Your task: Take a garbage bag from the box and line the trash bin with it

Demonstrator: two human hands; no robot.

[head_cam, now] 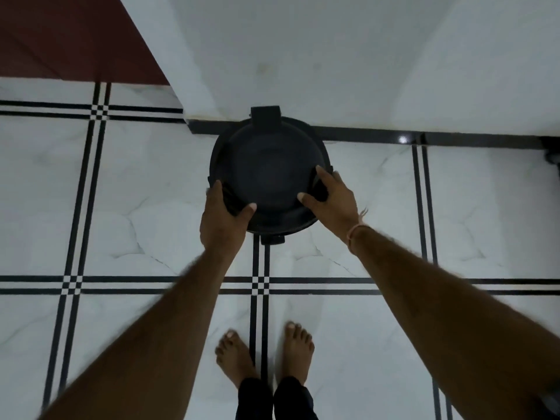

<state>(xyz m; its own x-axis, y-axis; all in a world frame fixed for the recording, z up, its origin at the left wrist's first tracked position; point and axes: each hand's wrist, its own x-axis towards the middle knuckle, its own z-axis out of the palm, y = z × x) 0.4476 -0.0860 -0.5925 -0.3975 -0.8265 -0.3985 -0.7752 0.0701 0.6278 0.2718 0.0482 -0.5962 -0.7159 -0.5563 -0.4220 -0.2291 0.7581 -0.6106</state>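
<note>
A round black trash bin [269, 137] stands on the tiled floor against the white wall, seen from above with its mouth open. A black garbage bag [266, 174] appears to line its dark inside, though bag and bin are hard to tell apart. My left hand [225, 218] grips the near-left rim, thumb over the edge, pressing crumpled black bag material [231, 201] there. My right hand [331, 198] holds the near-right rim with a fold of the bag between thumb and forefinger. The bag box is not in view.
A black hinge block [265, 115] sticks up at the bin's far side by the wall, and a foot pedal [272, 238] juts out at the near side. My bare feet [263, 353] stand just behind it. A dark red surface [60, 34] lies at the far left.
</note>
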